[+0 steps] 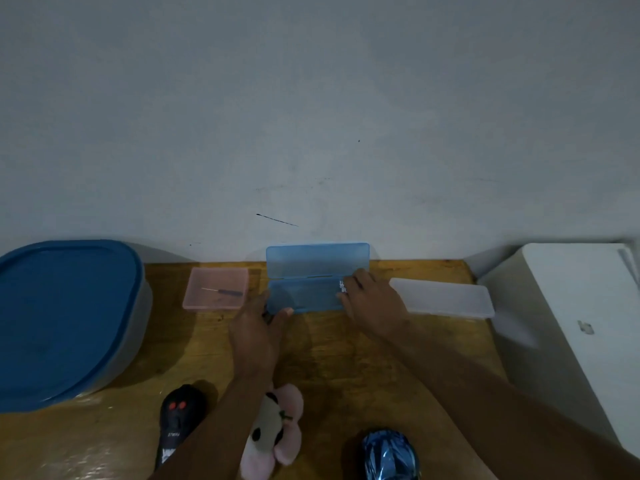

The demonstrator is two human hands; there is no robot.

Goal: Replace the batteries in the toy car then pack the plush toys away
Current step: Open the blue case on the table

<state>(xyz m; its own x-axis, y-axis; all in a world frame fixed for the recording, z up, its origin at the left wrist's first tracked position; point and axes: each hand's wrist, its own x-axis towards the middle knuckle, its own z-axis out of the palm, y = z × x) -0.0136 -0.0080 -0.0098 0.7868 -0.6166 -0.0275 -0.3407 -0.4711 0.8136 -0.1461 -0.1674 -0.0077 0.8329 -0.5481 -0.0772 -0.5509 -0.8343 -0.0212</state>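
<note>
Both hands were at the open blue plastic case (304,295) standing against the wall at the back of the wooden surface (346,358), its lid raised. The left hand (258,322) steadied the case's near left corner with fingers spread, holding nothing, while the right hand (372,299) pinched what looked like small silvery batteries (342,286) at the case's right end. Judging by that, the battery step was barely under way: the blue toy car (389,453) sat untouched at the near edge, and the small screwdriver (223,292) lay unused in the pink case (216,288). A black remote control (180,415) lay beside the pink-and-white plush toy (273,427) under the left forearm. The plush had not been packed, and the large blue-lidded container (65,317) at the left was shut. A closed clear case (446,297) rested to the right.
</note>
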